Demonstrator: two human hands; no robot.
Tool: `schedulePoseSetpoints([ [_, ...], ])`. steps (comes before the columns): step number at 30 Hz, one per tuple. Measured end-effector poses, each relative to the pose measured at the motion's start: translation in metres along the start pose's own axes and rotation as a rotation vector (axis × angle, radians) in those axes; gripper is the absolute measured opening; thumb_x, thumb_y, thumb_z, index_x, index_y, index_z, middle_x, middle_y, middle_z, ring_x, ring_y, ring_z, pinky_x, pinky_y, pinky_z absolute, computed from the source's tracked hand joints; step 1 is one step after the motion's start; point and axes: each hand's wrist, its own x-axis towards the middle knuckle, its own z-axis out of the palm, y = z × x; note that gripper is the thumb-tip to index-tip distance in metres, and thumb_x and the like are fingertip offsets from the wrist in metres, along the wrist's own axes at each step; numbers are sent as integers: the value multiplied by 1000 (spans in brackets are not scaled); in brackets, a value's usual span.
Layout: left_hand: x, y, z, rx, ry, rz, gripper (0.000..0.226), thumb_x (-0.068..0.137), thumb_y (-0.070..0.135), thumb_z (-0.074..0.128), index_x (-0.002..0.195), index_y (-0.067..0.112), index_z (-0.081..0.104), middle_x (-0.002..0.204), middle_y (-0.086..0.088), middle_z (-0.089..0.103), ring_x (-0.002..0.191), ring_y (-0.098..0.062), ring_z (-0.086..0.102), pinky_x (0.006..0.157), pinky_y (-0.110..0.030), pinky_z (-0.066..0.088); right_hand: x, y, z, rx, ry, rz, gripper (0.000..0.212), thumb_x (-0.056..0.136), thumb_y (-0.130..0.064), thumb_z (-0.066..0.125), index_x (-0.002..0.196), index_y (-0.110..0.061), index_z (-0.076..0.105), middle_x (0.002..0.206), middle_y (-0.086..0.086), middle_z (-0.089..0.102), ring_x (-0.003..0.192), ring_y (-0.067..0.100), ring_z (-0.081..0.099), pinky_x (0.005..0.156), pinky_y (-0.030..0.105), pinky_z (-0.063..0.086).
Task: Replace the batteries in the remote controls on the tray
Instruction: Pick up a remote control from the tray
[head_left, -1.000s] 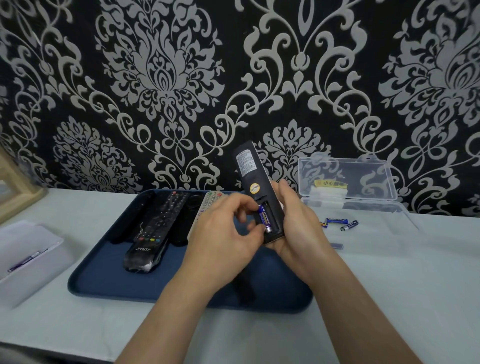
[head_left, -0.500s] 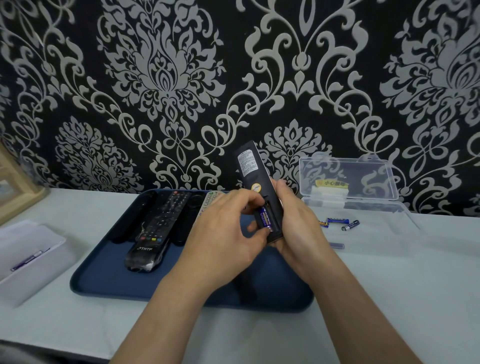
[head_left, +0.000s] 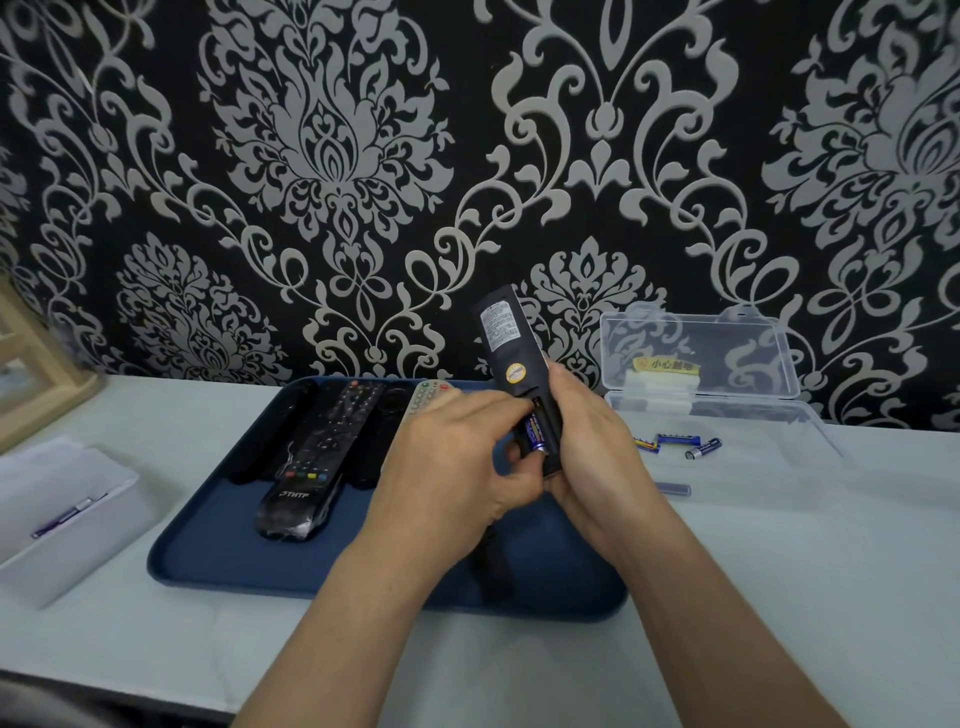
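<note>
Our right hand (head_left: 589, 457) is gripping the black remote (head_left: 511, 353) above the tray (head_left: 208, 545); our left hand (head_left: 452, 462) is pinching the blue battery (head_left: 536, 434) in its compartment.

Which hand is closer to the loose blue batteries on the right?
Right. The right hand, gripping the black remote, is just left of the loose batteries; the left hand, pinching the battery in it, is farther left.

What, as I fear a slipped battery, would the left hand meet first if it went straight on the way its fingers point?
The blue battery in the open bay of the black remote; the left hand seems to pinch it there, though depth is unclear.
</note>
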Motion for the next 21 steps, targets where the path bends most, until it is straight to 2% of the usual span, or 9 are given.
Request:
schedulePoseSetpoints([
  [3,0,1,2,-15,10,19,23,74,24,61,89,11,72,87,4,70,74,-21,64,71,-36,52,0,-1,2,45,-2,-19,32,106,-27,37,96,-12,64,74,2,65,63,12,58,60,29,49],
  [8,1,1,7,-19,31,65,22,75,19,65,91,6,72,91,-1,71,75,-23,67,70,-36,54,0,-4,1,119,31,-6,31,106,-22,36,97,-11,64,89,8,66,72,11,63,65,27,53],
  [10,0,1,8,-8,58,73,25,76,19,63,94,6,73,94,-2,72,77,-23,68,70,-36,55,0,-4,2,146,64,24,30,106,-22,37,107,-9,64,99,10,68,82,13,65,69,27,55],
  [12,0,1,11,-18,94,78,27,78,18,62,99,7,74,98,-2,72,79,-22,67,73,-35,54,0,-5,3,192,118,55,33,105,-23,40,124,-5,60,120,15,66,103,21,64,84,33,55],
  [14,0,1,13,-43,116,86,27,82,16,60,104,10,74,101,-2,71,83,-21,66,77,-35,53,0,-6,3,248,151,80,36,105,-23,41,131,-3,56,128,18,63,111,24,63,94,36,53],
  [15,0,1,14,-55,116,86,27,83,15,59,105,11,74,101,-2,70,85,-21,66,78,-35,53,0,-6,2,274,151,94,36,105,-23,41,131,-3,55,124,17,66,108,23,66,91,35,56],
  [18,0,1,13,-97,93,51,26,87,18,55,106,14,74,103,-2,66,89,-17,62,79,-32,52,-3,-9,-1,350,104,114,35,105,-23,40,121,-1,61,94,13,75,77,18,73,60,26,59],
  [21,-2,1,12,-161,9,-12,30,89,32,55,112,21,70,109,2,56,95,-3,54,81,-25,48,-3,-10,-2,326,99,142,39,105,-29,39,113,0,64,96,20,74,70,23,70,50,26,55],
])
